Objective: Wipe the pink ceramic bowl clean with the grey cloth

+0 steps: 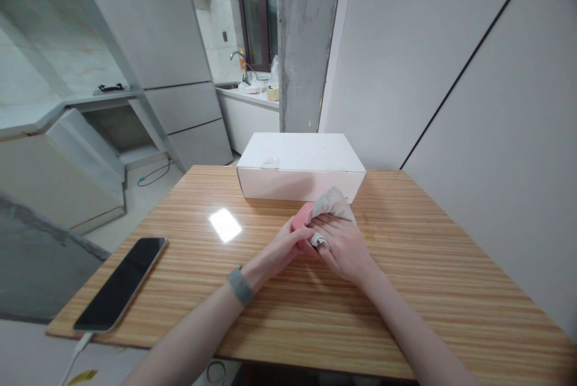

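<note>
My left hand (287,248), with a grey band on the wrist, is closed around a pink object (303,216) that is mostly covered, so its kind does not show. Over it lies my right hand (345,245), pressing a crumpled pale grey cloth (332,201) against the pink object. One end of the cloth pokes out between the thumb and fingers. Both hands are together above the wooden table, just in front of a white box (301,154).
The closed white box stands at the far edge of the wooden table (433,290). At the left front lies a phone (121,284) with a white charging cable (79,350) plugged in. Behind are a tall grey fridge (153,25), a sink tap (238,58) and a white wall (428,43).
</note>
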A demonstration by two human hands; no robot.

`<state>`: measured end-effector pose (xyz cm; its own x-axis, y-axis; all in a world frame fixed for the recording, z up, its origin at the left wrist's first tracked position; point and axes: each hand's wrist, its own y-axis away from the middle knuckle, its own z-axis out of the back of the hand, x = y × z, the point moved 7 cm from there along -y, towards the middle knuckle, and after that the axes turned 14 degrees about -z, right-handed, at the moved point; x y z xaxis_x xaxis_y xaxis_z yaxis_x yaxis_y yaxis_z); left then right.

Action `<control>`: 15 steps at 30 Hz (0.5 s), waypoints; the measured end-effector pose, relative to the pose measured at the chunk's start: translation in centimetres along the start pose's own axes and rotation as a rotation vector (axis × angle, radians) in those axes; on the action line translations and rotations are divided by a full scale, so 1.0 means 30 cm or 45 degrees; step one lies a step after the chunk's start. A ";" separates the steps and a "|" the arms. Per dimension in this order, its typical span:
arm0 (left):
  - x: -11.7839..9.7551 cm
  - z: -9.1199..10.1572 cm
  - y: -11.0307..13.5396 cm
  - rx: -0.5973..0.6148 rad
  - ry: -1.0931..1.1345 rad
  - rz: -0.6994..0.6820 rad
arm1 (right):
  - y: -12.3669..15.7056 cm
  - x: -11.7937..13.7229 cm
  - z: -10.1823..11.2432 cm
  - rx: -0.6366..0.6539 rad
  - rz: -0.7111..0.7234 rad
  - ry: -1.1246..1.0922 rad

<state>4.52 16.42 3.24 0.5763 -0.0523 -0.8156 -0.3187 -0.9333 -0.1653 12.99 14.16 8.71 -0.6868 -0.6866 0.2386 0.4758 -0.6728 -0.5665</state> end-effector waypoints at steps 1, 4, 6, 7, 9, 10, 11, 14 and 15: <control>0.002 0.004 -0.001 -0.002 0.013 0.008 | 0.001 0.000 -0.001 -0.001 0.011 -0.016; 0.010 0.034 -0.005 -0.057 0.008 0.055 | 0.005 0.005 -0.007 0.006 0.049 -0.077; 0.017 0.063 -0.010 -0.115 -0.039 0.081 | 0.007 0.015 -0.011 0.017 0.078 -0.119; 0.018 0.076 -0.013 -0.134 -0.068 0.079 | 0.007 0.021 -0.013 0.019 0.094 -0.139; 0.017 0.092 -0.022 -0.146 -0.119 0.055 | 0.008 0.030 -0.015 0.018 0.115 -0.169; 0.016 0.097 -0.026 -0.143 -0.141 0.040 | 0.008 0.032 -0.016 0.019 0.119 -0.176; 0.015 0.099 -0.030 -0.139 -0.158 0.027 | 0.008 0.033 -0.019 0.022 0.118 -0.176; 0.017 0.098 -0.036 -0.145 -0.182 0.023 | 0.010 0.033 -0.027 0.036 0.117 -0.160; 0.017 0.096 -0.036 -0.151 -0.180 0.024 | 0.011 0.034 -0.030 0.040 0.123 -0.157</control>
<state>3.00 18.44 1.40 0.4568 -0.0278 -0.8891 -0.2327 -0.9684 -0.0893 11.95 13.48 8.06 -0.5654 -0.7758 0.2802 0.5547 -0.6090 -0.5669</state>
